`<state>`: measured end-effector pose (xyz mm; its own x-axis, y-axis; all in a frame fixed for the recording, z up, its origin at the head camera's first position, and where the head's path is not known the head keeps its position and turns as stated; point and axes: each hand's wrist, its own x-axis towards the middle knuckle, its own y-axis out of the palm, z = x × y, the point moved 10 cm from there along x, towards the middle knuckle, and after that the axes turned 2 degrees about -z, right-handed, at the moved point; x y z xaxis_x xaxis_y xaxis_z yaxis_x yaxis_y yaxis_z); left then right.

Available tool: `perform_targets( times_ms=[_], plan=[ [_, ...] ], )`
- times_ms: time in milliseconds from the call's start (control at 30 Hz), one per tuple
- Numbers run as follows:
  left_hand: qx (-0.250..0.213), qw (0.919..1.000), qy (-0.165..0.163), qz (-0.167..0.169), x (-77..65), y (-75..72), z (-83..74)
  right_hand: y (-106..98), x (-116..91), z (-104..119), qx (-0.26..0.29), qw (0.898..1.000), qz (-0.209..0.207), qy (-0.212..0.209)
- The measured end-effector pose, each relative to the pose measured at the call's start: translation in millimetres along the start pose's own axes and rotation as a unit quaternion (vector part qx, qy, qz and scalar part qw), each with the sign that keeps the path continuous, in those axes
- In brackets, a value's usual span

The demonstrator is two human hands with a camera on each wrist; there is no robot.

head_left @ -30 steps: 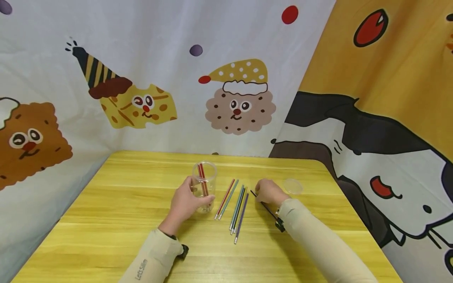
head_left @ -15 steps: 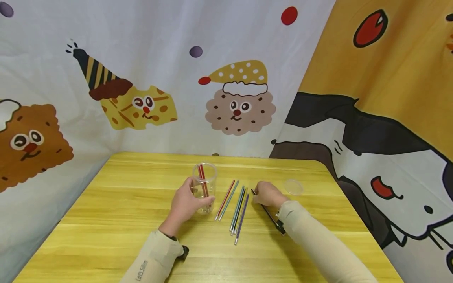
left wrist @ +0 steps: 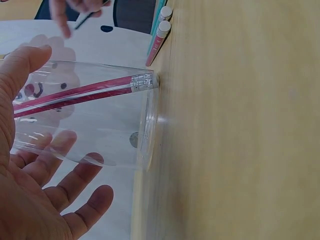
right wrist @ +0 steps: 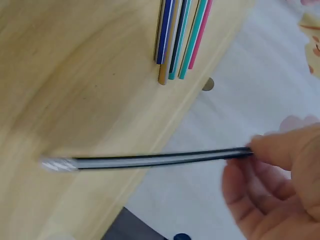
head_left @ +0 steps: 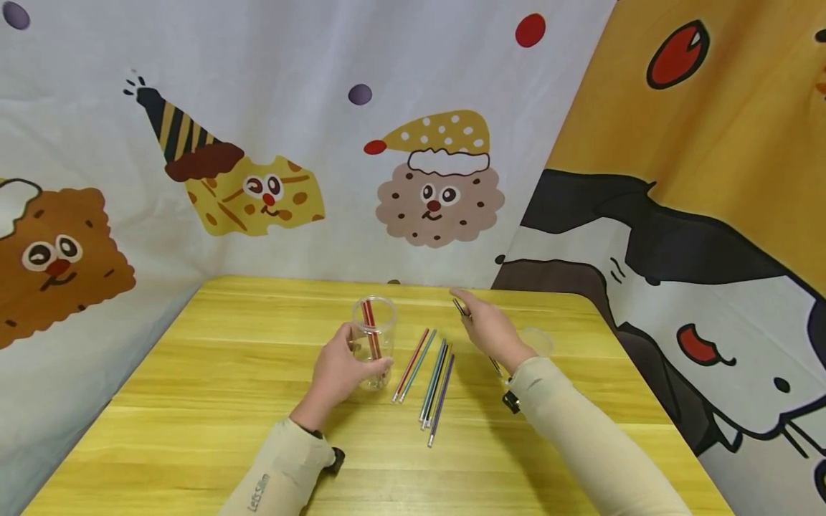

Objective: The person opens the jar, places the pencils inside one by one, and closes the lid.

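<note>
Right wrist view shows the black pencil pinched in the right hand, lifted above the table. Left of that grip lie loose coloured pencils; beyond them the left hand grips a clear cup holding red pencils.

Between the clear cup and the raised right hand, a fan of coloured pencils lies flat on the tabletop, low enough to pass over. The left hand blocks the cup's near side. Broad bare wood lies left; a clear lid sits right.
</note>
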<state>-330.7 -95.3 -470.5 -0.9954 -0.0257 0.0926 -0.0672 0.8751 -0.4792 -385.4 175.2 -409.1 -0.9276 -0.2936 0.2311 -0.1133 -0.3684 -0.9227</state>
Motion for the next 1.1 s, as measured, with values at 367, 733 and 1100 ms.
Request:
perform_targets(
  times_ms=[367,733,1100],
  plan=[
    [-0.003,1.0000,0.001,0.006,1.8,2.0,3.2,-31.7,-3.7,26.8,0.008,0.987,-0.147,-0.070],
    [-0.002,1.0000,-0.001,0.005,1.3,2.1,2.9,-60.3,-12.2,4.2,0.251,0.913,-0.322,-0.027],
    [0.000,1.0000,-0.001,0.002,1.7,2.4,3.7,-64.3,-17.4,-38.9,0.503,0.783,-0.350,0.106]
  ],
)
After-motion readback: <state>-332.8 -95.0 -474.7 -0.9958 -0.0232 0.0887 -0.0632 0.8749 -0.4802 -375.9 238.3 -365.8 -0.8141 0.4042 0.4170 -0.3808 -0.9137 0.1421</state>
